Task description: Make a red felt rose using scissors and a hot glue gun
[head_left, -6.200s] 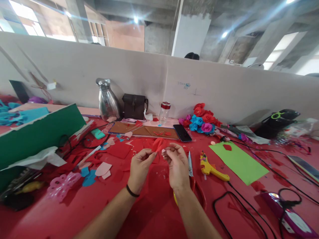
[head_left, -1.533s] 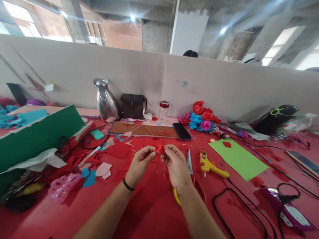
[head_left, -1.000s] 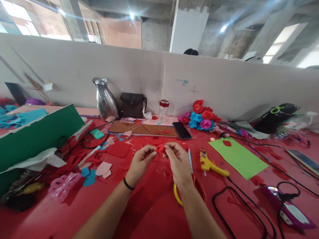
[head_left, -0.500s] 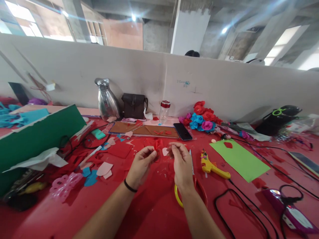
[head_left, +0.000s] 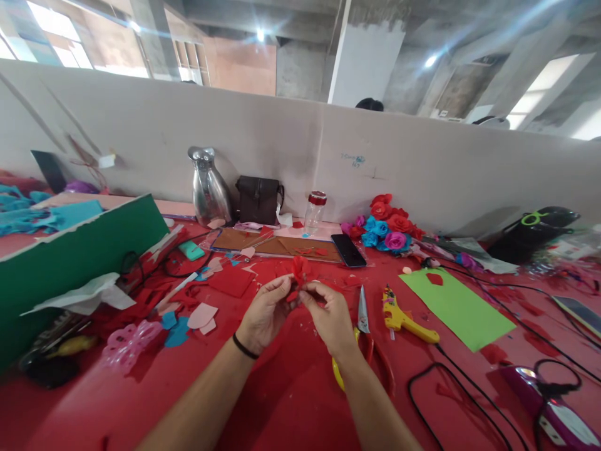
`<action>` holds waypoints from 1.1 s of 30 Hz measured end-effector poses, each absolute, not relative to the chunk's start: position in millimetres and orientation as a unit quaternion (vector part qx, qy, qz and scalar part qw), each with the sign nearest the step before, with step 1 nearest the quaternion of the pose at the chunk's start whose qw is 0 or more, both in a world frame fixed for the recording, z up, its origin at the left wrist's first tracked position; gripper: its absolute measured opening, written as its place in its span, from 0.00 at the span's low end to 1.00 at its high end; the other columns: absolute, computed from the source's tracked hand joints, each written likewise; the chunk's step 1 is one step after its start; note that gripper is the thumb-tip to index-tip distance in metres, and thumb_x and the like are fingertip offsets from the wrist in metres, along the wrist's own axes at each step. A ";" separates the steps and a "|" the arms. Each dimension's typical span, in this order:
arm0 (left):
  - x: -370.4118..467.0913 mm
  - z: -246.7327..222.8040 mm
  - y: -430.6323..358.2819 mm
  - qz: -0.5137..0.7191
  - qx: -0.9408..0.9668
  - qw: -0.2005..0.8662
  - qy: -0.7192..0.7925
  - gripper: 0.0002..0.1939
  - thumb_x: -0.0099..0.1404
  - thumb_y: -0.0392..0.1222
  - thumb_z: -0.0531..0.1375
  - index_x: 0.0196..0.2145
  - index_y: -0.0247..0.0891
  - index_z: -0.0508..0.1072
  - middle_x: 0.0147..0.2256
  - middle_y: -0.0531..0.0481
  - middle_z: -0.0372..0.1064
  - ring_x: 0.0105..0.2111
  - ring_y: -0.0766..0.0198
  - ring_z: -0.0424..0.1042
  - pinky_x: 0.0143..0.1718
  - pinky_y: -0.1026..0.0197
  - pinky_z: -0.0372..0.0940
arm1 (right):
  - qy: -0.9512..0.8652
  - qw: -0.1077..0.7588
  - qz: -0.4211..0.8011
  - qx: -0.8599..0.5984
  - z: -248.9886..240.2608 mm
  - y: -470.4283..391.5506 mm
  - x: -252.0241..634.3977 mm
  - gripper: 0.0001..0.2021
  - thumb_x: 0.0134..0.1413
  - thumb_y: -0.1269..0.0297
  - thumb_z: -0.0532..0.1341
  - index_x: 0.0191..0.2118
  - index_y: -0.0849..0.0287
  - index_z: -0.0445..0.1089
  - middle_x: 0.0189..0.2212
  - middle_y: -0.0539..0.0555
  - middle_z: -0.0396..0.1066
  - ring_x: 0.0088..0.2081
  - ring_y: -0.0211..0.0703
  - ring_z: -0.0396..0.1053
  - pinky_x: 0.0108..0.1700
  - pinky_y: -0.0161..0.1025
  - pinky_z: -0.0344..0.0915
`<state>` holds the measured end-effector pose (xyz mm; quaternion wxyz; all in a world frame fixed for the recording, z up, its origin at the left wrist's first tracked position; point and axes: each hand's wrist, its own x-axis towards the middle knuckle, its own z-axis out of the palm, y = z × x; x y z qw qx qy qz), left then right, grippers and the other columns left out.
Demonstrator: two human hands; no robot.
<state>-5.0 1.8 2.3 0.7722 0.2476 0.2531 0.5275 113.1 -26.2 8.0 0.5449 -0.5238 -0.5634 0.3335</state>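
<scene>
A small red paper flower (head_left: 300,269) stands up between both hands over the red table. My left hand (head_left: 268,313) is closed round its lower part, thumb and fingers pressed together. From the other side my right hand (head_left: 328,313) pinches at the flower's base, its fingertips touching the red paper. The fingers partly hide the base. Scissors (head_left: 363,313) with yellow and red handles lie partly under my right forearm. Further right rests a yellow glue gun (head_left: 404,321).
Behind are a steel jug (head_left: 210,191), black bag (head_left: 258,200), glass jar (head_left: 314,216), phone (head_left: 348,250) and paper roses (head_left: 394,222). A green board (head_left: 89,269) stands left; green paper (head_left: 462,310) and cables lie right.
My right hand has come in to the left and now meets my left hand at the red paper. The flower now shows upright between them. The view has shifted slightly.
</scene>
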 end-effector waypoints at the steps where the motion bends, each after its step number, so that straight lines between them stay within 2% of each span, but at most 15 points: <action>1: -6.2 1.9 2.3 0.525 0.254 0.772 0.253 0.12 0.42 0.38 0.72 0.24 0.35 0.75 0.25 0.53 0.73 0.27 0.70 0.70 0.34 0.65 0.66 | -0.569 0.546 0.321 -0.524 7.7 -26.3 113.5 0.07 0.49 0.65 0.59 0.32 0.58 0.75 0.31 0.53 0.76 0.33 0.43 0.72 0.39 0.38 0.68; 7: -9.2 1.4 3.5 0.519 0.299 0.755 0.266 0.12 0.39 0.37 0.73 0.22 0.34 0.75 0.24 0.53 0.73 0.27 0.69 0.71 0.35 0.65 0.66 | -0.600 0.556 0.254 -0.515 6.5 -28.0 113.1 0.07 0.51 0.67 0.58 0.32 0.56 0.74 0.32 0.53 0.74 0.35 0.43 0.70 0.39 0.38 0.67; 10: -10.5 1.5 4.0 0.519 0.316 0.748 0.268 0.11 0.41 0.38 0.73 0.23 0.34 0.76 0.24 0.52 0.74 0.28 0.68 0.71 0.37 0.64 0.66 | -0.599 0.553 0.272 -0.512 6.7 -27.5 113.0 0.07 0.52 0.67 0.57 0.33 0.57 0.73 0.34 0.53 0.74 0.36 0.43 0.70 0.39 0.38 0.67; 14: -10.3 1.6 3.7 0.523 0.342 0.732 0.272 0.10 0.44 0.38 0.71 0.25 0.35 0.76 0.26 0.51 0.75 0.29 0.68 0.71 0.35 0.65 0.64 | -0.595 0.538 0.297 -0.518 7.5 -27.7 112.5 0.06 0.51 0.67 0.57 0.30 0.59 0.71 0.31 0.53 0.73 0.33 0.42 0.70 0.38 0.38 0.67; 20: -4.7 3.7 1.1 0.525 0.373 0.728 0.237 0.12 0.46 0.42 0.70 0.30 0.38 0.77 0.31 0.50 0.74 0.33 0.64 0.71 0.38 0.62 0.64 | -0.593 0.602 0.230 -0.484 13.5 -33.9 109.0 0.08 0.50 0.69 0.59 0.39 0.57 0.68 0.38 0.55 0.71 0.38 0.42 0.69 0.40 0.39 0.67; 24: -2.1 1.6 0.7 0.533 0.365 0.729 0.227 0.12 0.46 0.42 0.70 0.30 0.38 0.76 0.30 0.52 0.74 0.33 0.65 0.72 0.37 0.63 0.64 | -0.605 0.608 0.169 -0.486 15.4 -35.6 107.2 0.02 0.53 0.67 0.59 0.33 0.57 0.68 0.33 0.53 0.69 0.35 0.41 0.67 0.37 0.37 0.66; 26: -1.2 0.5 0.3 0.535 0.357 0.730 0.231 0.11 0.47 0.42 0.70 0.29 0.38 0.75 0.29 0.52 0.73 0.32 0.64 0.72 0.37 0.63 0.65 | -0.606 0.608 0.147 -0.491 15.5 -36.1 106.8 0.04 0.54 0.67 0.58 0.30 0.57 0.68 0.30 0.52 0.68 0.33 0.40 0.67 0.36 0.37 0.66; 33: 0.4 0.9 -2.8 0.515 0.328 0.756 0.235 0.13 0.45 0.41 0.71 0.29 0.39 0.75 0.27 0.53 0.73 0.30 0.66 0.72 0.35 0.65 0.65 | -0.603 0.605 0.139 -0.500 16.3 -40.7 104.6 0.04 0.56 0.65 0.57 0.31 0.56 0.68 0.29 0.52 0.71 0.32 0.40 0.68 0.36 0.37 0.67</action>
